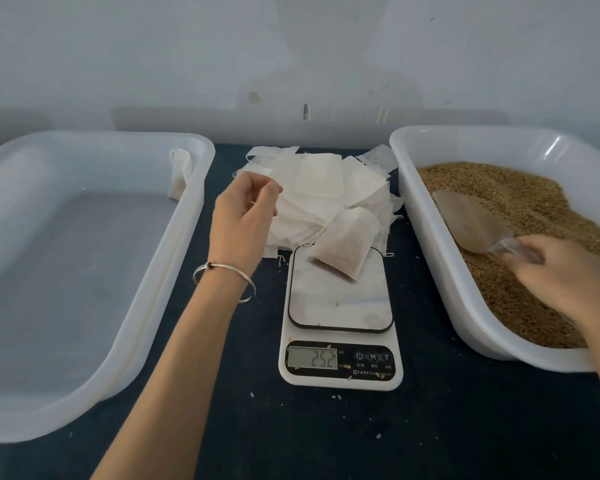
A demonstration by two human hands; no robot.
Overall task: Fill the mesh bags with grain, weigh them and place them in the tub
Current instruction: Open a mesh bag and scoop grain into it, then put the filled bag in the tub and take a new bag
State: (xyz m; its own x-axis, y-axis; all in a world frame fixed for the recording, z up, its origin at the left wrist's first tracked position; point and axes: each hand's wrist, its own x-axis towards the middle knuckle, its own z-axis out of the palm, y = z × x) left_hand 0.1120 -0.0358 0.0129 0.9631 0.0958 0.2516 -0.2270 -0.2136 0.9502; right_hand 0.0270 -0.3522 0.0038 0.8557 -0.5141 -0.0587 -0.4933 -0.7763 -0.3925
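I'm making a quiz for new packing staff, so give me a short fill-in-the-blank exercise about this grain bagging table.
1. The filled bag lies on the ____.
2. The display shows the digits ____.
3. The right hand holds the handle of the ____ in the grain tub.
4. The left hand hovers over the pile of empty ____.

Missing words: scale; 252; scoop; bags

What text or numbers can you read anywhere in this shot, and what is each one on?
"252": display of the scale; any decimal point is too faint to tell.
"M": middle button on the scale.
"T": right button, beside a power symbol button.
Small print under the buttons: too small to read.
Nothing else carries text.
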